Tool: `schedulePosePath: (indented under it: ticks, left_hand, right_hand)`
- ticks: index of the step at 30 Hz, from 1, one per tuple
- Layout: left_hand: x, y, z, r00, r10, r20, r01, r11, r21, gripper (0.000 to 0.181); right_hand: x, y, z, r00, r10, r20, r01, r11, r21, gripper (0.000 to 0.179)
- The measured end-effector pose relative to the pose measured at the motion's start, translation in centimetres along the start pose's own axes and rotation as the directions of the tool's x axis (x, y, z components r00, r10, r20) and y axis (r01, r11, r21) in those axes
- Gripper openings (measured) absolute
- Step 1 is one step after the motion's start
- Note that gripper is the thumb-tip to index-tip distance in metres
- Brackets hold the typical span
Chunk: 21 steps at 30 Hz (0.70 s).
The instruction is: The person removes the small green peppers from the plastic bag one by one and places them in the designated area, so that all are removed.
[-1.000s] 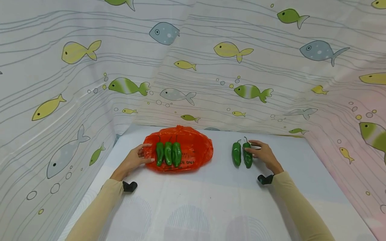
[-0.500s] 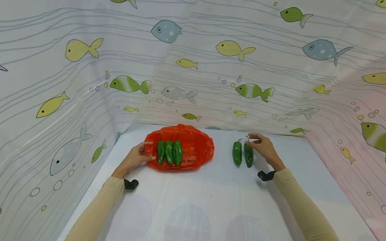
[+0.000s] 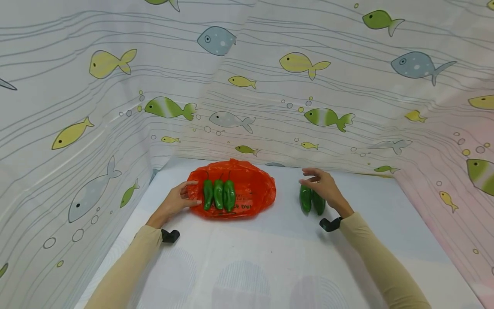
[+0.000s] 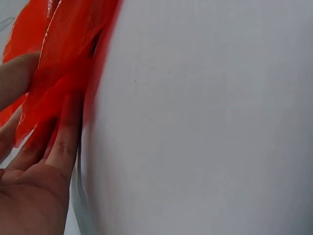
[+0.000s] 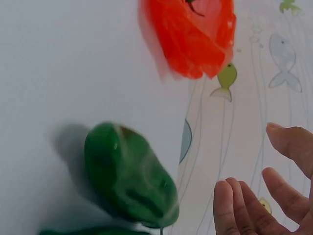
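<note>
Three green peppers (image 3: 218, 195) lie side by side on a red plastic bag (image 3: 252, 189), stems pointing away. At the bag's left edge is my left hand (image 3: 175, 201), gripping the rim; in the left wrist view the translucent plastic (image 4: 68, 54) covers some fingertips. To the right, two more green peppers (image 3: 305, 201) lie together on the table. Over their stem ends hovers my right hand (image 3: 323, 185), hiding part of them. Its fingers (image 5: 225, 205) are apart from the nearer pepper (image 5: 129, 176) in the right wrist view, with nothing between them.
The white table (image 3: 247, 244) extends toward me in front of the bag. Fish-patterned sheets (image 3: 247, 94) enclose it at the back and both sides. A black wrist mount (image 3: 329, 224) sticks out below my right wrist, another mount (image 3: 170, 235) below my left.
My right hand has left the rightmost pepper and moved leftward over the pepper beside it. The left hand stays at the bag's edge, and the peppers lie as before.
</note>
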<state>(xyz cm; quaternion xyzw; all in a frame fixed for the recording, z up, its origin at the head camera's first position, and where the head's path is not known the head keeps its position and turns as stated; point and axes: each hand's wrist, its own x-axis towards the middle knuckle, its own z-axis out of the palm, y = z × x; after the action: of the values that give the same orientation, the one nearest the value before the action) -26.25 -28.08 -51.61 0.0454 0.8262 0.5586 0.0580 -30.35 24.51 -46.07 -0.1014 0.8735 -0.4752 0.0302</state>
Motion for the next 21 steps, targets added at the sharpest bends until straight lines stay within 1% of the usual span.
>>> schedulePosePath:
  ticks: [3,8,12,17,21]
  left_hand:
    - [0.1,-0.1,0.0,1.000,-0.002,0.003,0.002,1.000,0.005,0.078]
    - [0.1,-0.1,-0.1,1.000,-0.024,0.010,0.024,1.000,-0.019,0.080]
    - [-0.1,-0.1,-0.1,1.000,-0.026,0.017,0.027,0.999,-0.023,0.080]
    - [-0.1,-0.1,-0.1,0.999,-0.028,0.023,0.028,1.000,-0.012,0.080]
    - [0.0,-0.1,-0.2,0.999,-0.035,0.024,0.035,0.999,-0.009,0.082]
  right_hand:
    - [0.2,-0.8,0.9,1.000,0.002,0.013,-0.002,1.000,-0.004,0.064]
    - [0.6,-2.3,2.4,0.999,-0.005,0.034,0.005,1.000,-0.008,0.065]
    - [1.0,-3.0,3.6,0.998,-0.037,0.058,0.038,0.999,-0.014,0.063]
    - [1.4,-3.6,5.0,0.992,-0.090,0.088,0.090,0.996,0.004,0.058]
    - [1.6,-4.2,6.2,0.988,-0.107,0.108,0.104,0.994,0.028,0.056]
